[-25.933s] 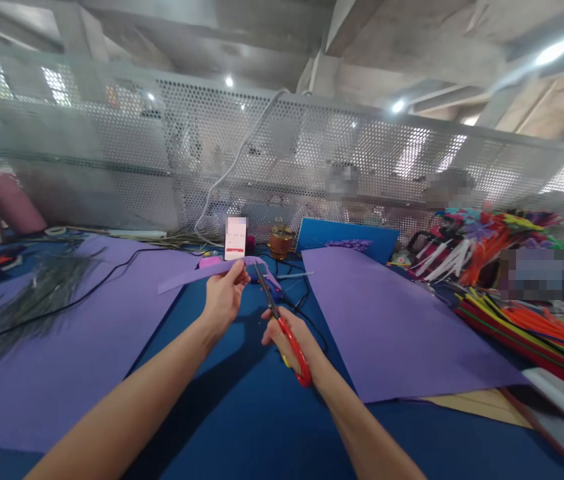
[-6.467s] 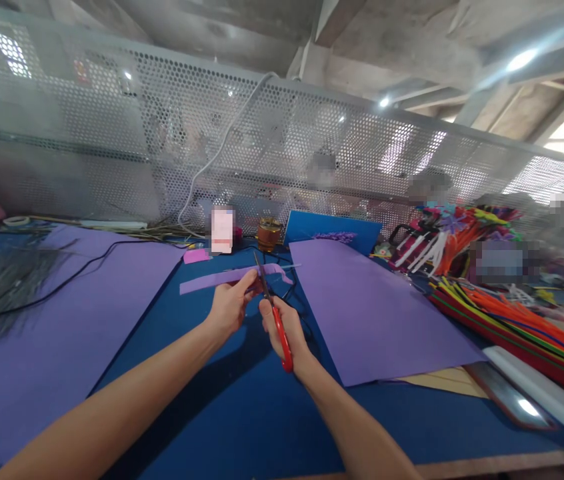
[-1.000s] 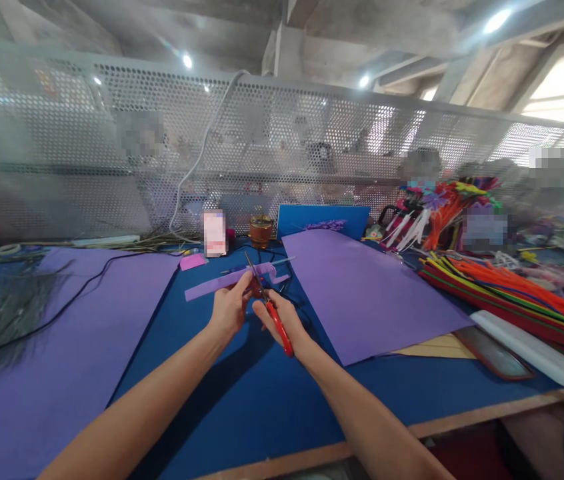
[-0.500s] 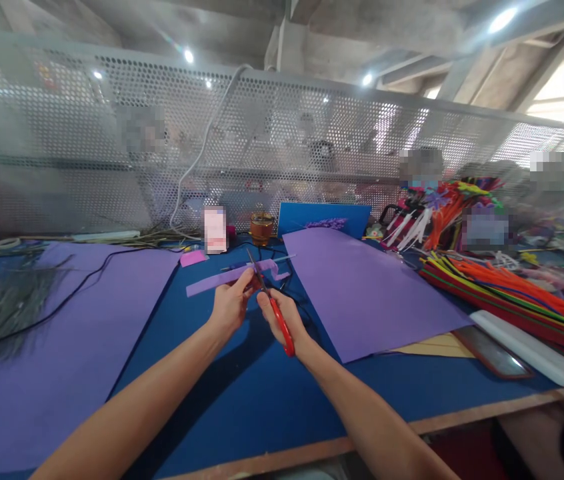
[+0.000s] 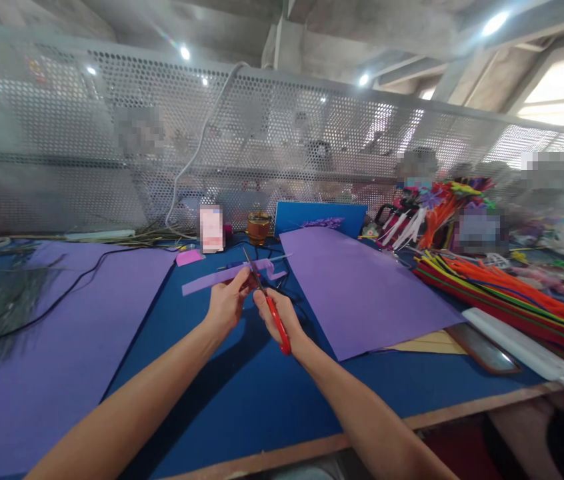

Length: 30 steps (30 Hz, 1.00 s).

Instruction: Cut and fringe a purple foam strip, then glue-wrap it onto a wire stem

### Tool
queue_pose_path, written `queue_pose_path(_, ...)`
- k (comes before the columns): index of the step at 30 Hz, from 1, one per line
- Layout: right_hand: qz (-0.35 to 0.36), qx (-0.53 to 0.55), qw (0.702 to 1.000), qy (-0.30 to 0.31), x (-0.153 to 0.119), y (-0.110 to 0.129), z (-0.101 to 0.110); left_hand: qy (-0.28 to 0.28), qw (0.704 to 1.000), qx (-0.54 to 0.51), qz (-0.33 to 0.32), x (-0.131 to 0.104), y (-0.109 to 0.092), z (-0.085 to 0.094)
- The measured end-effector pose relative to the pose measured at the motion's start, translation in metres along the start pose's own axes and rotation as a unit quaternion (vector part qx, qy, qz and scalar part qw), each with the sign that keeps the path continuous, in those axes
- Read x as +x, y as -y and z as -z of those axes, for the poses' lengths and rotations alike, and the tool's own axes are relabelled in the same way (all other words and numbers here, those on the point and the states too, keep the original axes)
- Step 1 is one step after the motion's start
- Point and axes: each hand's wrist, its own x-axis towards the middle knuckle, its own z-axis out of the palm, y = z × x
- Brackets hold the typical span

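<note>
My left hand pinches a narrow purple paper strip between thumb and fingers, above the blue tabletop. One end of the strip reaches out to the left; the other curls to the right past my fingertips. In my right hand is a pair of scissors with red handles. Their dark blades cross the strip close to my left thumb and point up and away. Whether the blades are parted cannot be made out. Behind the strip lies a thin pen-like stick, partly hidden.
Large purple sheets lie right and left, the left one under dark wire stems. A phone and an amber glass cup stand at the back. Colourful pipe cleaners, a white power strip and another phone lie right.
The whole view has shifted slightly. My hands, the scissors and the strip keep nearly the same pose. At the far right edge, part of a person now shows beside the pipe cleaners.
</note>
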Motion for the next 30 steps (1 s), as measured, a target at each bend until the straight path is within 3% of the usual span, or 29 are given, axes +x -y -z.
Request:
queue_pose_path(22, 0.051, -0.052, 0.997, 0.039, 0.001, -0.011, 0.007, 0.003, 1.000, 0.003, 0.008, 0.007, 0.005, 0.004)
queue_pose_path(30, -0.005, -0.018, 0.999, 0.026, -0.001, -0.013, 0.004, 0.015, 1.000, 0.004, 0.006, 0.003, 0.007, 0.005)
